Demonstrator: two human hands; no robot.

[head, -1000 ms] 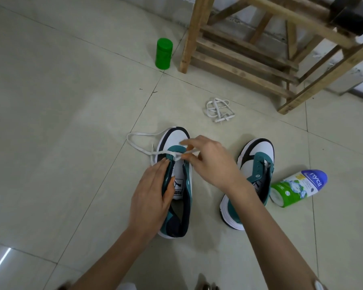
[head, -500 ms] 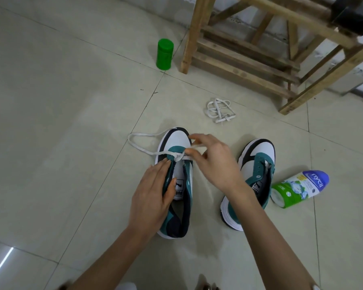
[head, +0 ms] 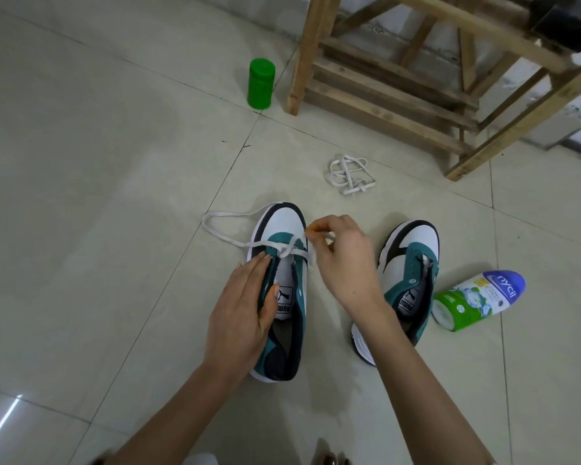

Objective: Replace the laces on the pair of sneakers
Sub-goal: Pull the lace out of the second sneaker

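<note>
Right, nearest first: both forearms come in from the bottom edge onto the tiled floor (head: 114, 196). The left hand (head: 242, 310) clamps the left side of the near sneaker (head: 284, 226), with its fingers laid straight along the outer wall and its thumb inside against the tongue, so the eyelet flap is pinched between them. The sneaker sits flat on its sole, toe pointing away, heel toward the camera. The right hand (head: 342, 260) is just right of the toe area, fingers curled, thumb and forefinger pinching one end of the white lace (head: 285, 252). The lace crosses the lowest eyelets only; the upper eyelets are bare. Its other end runs off to the left and lies in a loose loop on the floor beside the toe. The second sneaker (head: 413, 243) stands to the right, parallel, apart from the first and partly hidden by the right forearm; I see no lace threaded in it. Just right of it, a green and white bottle (head: 477, 298) with a blue cap lies on its side. Farther out, between the two toes, a bundled white lace (head: 348, 172) sits on the floor. Beyond that, a green canister (head: 261, 83) stands upright next to the leg of a wooden frame (head: 383, 85).
</note>
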